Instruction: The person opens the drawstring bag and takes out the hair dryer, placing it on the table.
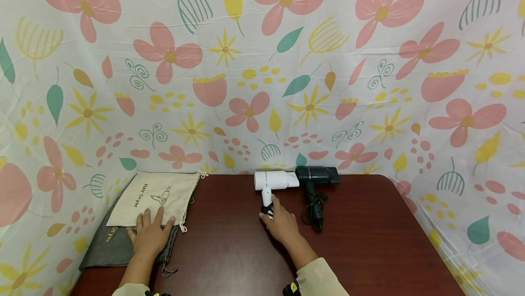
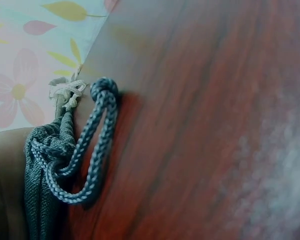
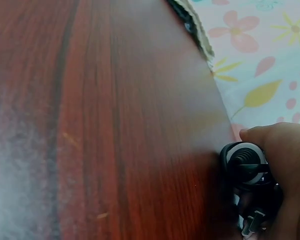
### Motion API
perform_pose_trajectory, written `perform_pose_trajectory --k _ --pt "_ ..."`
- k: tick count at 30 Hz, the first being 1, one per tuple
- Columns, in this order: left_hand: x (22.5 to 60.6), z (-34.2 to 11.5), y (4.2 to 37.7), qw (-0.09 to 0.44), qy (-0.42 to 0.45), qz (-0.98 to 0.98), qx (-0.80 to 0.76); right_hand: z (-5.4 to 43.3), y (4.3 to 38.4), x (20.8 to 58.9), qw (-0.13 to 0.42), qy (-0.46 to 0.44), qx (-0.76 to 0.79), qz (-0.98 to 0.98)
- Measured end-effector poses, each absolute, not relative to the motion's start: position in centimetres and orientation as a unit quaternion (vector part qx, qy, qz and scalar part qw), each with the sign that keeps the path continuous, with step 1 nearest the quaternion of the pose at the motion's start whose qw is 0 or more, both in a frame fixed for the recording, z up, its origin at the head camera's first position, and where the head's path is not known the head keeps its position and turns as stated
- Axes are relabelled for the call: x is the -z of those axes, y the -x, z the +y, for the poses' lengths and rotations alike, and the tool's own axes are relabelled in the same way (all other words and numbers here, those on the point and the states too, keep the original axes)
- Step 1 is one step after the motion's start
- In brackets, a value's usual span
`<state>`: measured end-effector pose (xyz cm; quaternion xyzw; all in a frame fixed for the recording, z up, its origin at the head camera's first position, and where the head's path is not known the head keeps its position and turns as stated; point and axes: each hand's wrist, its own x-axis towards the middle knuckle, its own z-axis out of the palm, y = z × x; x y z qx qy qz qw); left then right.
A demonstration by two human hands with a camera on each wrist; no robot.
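Observation:
At the far side of the table lies a white hair dryer (image 1: 271, 180), and my right hand (image 1: 283, 225) grips its handle, which has a black cord bundled round it. The handle's end (image 3: 246, 162) and the metal plug prongs (image 3: 252, 223) show beside that hand in the right wrist view. My left hand (image 1: 151, 237) rests with spread fingers on a cream drawstring bag (image 1: 141, 186) printed "Hair Dryer". Beneath that bag is a dark grey drawstring bag (image 1: 106, 252), partly covered. Its knotted cord (image 2: 97, 155) loops onto the table in the left wrist view.
A black hair dryer (image 1: 313, 175) with its cord tied at the handle lies just right of the white one, close against its nozzle. The dark red-brown table (image 1: 221, 241) meets a flower-printed cloth (image 1: 246, 59) at the back and sides.

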<state>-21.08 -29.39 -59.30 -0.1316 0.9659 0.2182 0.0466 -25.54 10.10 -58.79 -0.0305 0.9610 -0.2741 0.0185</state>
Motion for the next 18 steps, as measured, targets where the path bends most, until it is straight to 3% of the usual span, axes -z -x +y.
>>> perform_pose_trajectory --k 18 --pt "59.4 -29.3 21.0 0.045 0.136 0.965 -0.219 10.1 26.9 59.0 0.007 0.026 0.276 0.961"
